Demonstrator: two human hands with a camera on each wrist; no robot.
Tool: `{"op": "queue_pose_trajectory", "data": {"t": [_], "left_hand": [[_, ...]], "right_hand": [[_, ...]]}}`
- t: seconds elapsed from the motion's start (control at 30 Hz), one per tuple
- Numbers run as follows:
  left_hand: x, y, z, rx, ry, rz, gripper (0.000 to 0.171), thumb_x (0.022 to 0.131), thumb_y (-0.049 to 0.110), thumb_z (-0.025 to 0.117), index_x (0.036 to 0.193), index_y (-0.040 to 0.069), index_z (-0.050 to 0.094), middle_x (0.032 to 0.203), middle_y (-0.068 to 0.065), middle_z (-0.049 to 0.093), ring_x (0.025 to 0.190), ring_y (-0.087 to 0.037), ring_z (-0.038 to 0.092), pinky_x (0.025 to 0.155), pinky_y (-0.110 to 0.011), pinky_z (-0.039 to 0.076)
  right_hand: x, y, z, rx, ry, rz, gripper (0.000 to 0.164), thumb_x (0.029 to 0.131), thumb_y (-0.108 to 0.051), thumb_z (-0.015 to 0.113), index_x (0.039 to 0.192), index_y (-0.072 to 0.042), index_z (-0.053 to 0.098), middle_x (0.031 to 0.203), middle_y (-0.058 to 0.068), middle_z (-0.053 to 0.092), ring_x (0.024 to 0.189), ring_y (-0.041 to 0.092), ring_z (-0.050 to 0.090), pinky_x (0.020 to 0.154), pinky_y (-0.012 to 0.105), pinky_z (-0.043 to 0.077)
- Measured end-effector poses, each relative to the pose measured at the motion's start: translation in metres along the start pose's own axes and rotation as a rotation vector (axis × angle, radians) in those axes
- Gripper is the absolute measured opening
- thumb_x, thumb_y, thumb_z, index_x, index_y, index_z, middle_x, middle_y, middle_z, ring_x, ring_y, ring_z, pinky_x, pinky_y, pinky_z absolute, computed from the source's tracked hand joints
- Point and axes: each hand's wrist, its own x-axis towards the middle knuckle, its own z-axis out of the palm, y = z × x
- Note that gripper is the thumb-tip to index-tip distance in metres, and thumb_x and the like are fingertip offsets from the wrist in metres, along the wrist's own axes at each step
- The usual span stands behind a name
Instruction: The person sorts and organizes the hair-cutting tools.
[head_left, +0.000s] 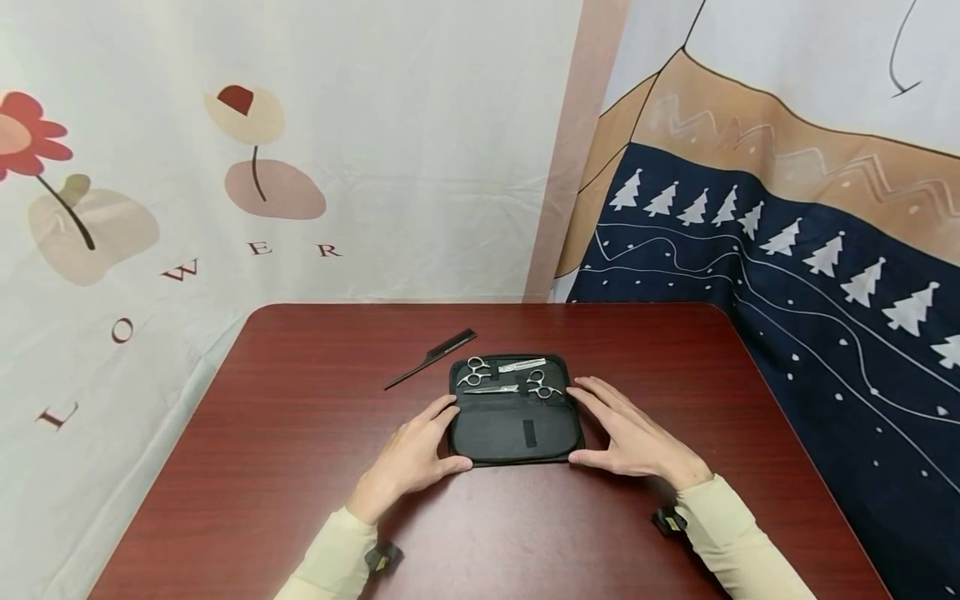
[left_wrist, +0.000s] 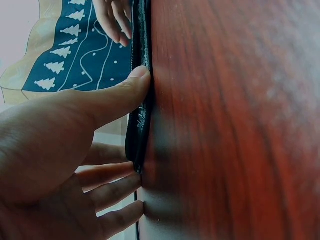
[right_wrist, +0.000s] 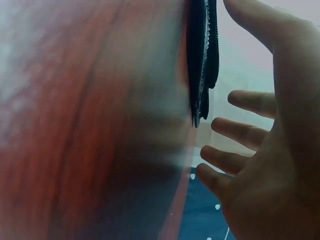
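A black zip case (head_left: 495,429) lies opened out on the table. Two pairs of silver scissors are strapped in its upper part: the far pair (head_left: 521,365) has its finger rings to the left, the near pair (head_left: 542,388) to the right. My left hand (head_left: 408,454) touches the case's left side with its fingers, while its thumb (left_wrist: 132,85) rests on the front edge near the corner. At the opposite side my right hand (head_left: 637,433) is spread, fingertips beside the right edge. In the right wrist view these fingers (right_wrist: 245,132) stand apart from the case.
A black rat-tail comb (head_left: 442,352) lies behind the case to the left, its thin tail pointing toward the near left. The reddish-brown table (head_left: 300,417) meets a printed white curtain (head_left: 420,150) at the back and a dark blue tree-patterned cloth (head_left: 810,333) at the right.
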Motion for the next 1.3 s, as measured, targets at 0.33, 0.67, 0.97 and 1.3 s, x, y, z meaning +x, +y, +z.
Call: {"op": "queue_pose_trajectory", "data": {"t": [0.33,0.67,0.97,1.3], "left_hand": [[0.0001,-0.0014,0.0015,0.000,0.005,0.004,0.089,0.085,0.041,0.100,0.156,0.000,0.063,0.172,-0.013,0.055,0.138,-0.044,0.071,0.106,-0.063,0.062],[0.0007,-0.0010,0.0014,-0.002,0.003,0.005,0.089,0.085,0.040,0.100,0.156,0.000,0.063,0.172,-0.014,0.055,0.138,-0.044,0.071,0.107,-0.063,0.062],[0.0003,0.0002,-0.0003,-0.004,0.002,0.005,0.089,0.086,0.042,0.099,0.156,0.001,0.063,0.173,-0.013,0.054,0.138,-0.044,0.072,0.108,-0.063,0.062],[0.0003,-0.0005,-0.0010,0.006,0.003,0.014,0.091,0.087,0.041,0.098,0.160,0.003,0.060,0.174,-0.014,0.052,0.144,-0.043,0.068,0.109,-0.065,0.061]], "right_hand": [[-0.0002,0.0019,0.0048,-0.029,0.001,-0.011,0.083,0.091,-0.049,0.093,0.157,-0.009,0.064,0.171,0.013,0.055,0.164,0.043,0.046,0.130,0.064,0.045],[0.0038,-0.0022,0.0041,-0.061,-0.016,-0.016,0.077,0.089,-0.043,0.094,0.152,-0.007,0.068,0.167,0.015,0.058,0.156,0.039,0.057,0.126,0.061,0.051],[0.0049,-0.0037,0.0054,-0.094,-0.004,-0.027,0.075,0.090,-0.042,0.095,0.151,-0.006,0.069,0.165,0.016,0.060,0.152,0.039,0.060,0.123,0.061,0.053],[0.0059,-0.0042,0.0057,-0.085,-0.025,-0.009,0.078,0.090,-0.044,0.094,0.153,-0.006,0.067,0.167,0.015,0.058,0.154,0.038,0.058,0.125,0.059,0.052]]}}
